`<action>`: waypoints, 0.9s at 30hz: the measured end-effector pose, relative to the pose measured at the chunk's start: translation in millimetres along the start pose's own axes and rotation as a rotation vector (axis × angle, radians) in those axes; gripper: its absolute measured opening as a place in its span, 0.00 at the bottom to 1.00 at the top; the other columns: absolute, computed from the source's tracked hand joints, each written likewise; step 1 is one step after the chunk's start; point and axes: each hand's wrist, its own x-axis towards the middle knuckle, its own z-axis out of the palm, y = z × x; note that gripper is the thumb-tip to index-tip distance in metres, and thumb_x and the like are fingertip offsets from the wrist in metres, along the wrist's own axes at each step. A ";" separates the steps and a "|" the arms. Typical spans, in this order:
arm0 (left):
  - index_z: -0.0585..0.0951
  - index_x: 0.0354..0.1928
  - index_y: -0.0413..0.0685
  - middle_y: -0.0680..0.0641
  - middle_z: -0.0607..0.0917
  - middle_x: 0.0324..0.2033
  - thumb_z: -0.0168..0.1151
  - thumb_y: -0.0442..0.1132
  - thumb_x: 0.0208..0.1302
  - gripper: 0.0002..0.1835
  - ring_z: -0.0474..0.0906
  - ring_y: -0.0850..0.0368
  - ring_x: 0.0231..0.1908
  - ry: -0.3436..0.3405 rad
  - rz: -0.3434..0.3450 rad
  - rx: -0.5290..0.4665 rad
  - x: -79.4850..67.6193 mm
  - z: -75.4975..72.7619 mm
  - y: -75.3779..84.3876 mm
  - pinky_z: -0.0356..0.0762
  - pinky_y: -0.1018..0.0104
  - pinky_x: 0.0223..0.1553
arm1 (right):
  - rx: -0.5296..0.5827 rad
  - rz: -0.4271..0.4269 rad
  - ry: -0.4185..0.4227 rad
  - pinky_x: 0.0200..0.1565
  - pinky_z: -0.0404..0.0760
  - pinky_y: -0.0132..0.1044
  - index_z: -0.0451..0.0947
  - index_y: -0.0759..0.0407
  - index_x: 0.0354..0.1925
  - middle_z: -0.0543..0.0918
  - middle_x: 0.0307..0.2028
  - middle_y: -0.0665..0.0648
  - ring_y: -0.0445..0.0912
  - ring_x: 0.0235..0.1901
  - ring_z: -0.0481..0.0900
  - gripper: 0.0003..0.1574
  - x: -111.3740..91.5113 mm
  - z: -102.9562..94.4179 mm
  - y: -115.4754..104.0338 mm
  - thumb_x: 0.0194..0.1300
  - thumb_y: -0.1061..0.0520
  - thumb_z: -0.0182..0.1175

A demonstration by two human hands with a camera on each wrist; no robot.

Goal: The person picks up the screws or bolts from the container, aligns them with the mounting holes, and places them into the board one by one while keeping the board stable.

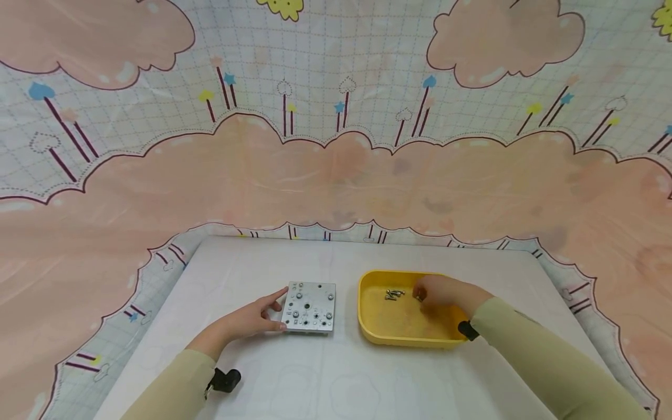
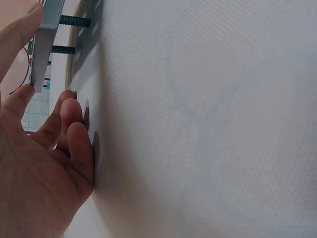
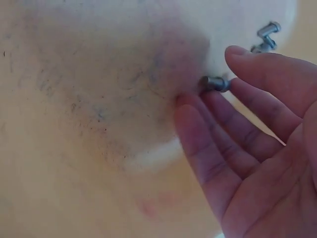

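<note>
In the head view, my left hand point(image 1: 254, 317) holds a square silver metal plate point(image 1: 326, 296) along its left edge, one finger at the back corner and the thumb at the front. Screw heads and holes dot its top. Threaded screw ends point(image 2: 75, 21) stick out below it in the left wrist view. My right hand point(image 1: 440, 291) reaches into a yellow tray point(image 1: 412, 342). At its fingertips is a small metal screw point(image 3: 216, 84), with the thumb apart from it in the right wrist view. Several more screws point(image 1: 395, 294) lie in a cluster to the left.
Plate and tray stand side by side on a white-covered table point(image 1: 346, 379), with a narrow gap between them. Behind the table hangs a patterned cloth point(image 1: 336, 181) with clouds. A black wrist device point(image 1: 227, 380) sits at my left sleeve.
</note>
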 end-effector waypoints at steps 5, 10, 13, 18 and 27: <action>0.55 0.78 0.60 0.48 0.72 0.55 0.75 0.51 0.56 0.52 0.69 0.55 0.39 0.004 -0.010 0.004 0.1 0.2 -0.1 0.67 0.58 0.41 | -0.078 -0.084 0.000 0.50 0.76 0.46 0.83 0.57 0.43 0.80 0.36 0.51 0.46 0.37 0.74 0.12 5.0 1.8 -2.2 0.59 0.62 0.69; 0.55 0.78 0.61 0.48 0.72 0.54 0.75 0.51 0.55 0.52 0.69 0.55 0.39 0.001 -0.011 0.006 0.9 0.2 -0.2 0.66 0.58 0.41 | -0.092 -0.100 0.003 0.45 0.75 0.42 0.81 0.54 0.36 0.78 0.32 0.49 0.45 0.33 0.73 0.07 10.3 4.0 -1.9 0.60 0.61 0.69; 0.55 0.78 0.60 0.48 0.72 0.54 0.75 0.51 0.55 0.52 0.69 0.55 0.38 0.001 -0.009 0.013 0.6 0.2 0.1 0.66 0.58 0.40 | -0.093 -0.092 0.002 0.42 0.73 0.41 0.80 0.53 0.34 0.77 0.30 0.49 0.45 0.32 0.72 0.06 12.2 4.9 -2.8 0.61 0.60 0.69; 0.55 0.78 0.59 0.48 0.72 0.54 0.75 0.51 0.55 0.52 0.69 0.55 0.38 -0.002 -0.008 0.014 0.6 -0.1 0.6 0.65 0.58 0.40 | -0.099 -0.089 0.002 0.39 0.72 0.40 0.79 0.53 0.30 0.76 0.27 0.50 0.45 0.30 0.72 0.07 13.6 4.9 -6.4 0.61 0.60 0.69; 0.55 0.78 0.60 0.47 0.72 0.54 0.75 0.51 0.55 0.52 0.69 0.55 0.39 -0.009 -0.008 -0.008 1.9 -0.6 -0.2 0.66 0.58 0.41 | -0.169 -0.126 0.026 0.30 0.68 0.36 0.77 0.53 0.23 0.73 0.21 0.48 0.42 0.23 0.69 0.12 15.9 4.0 -7.2 0.58 0.59 0.71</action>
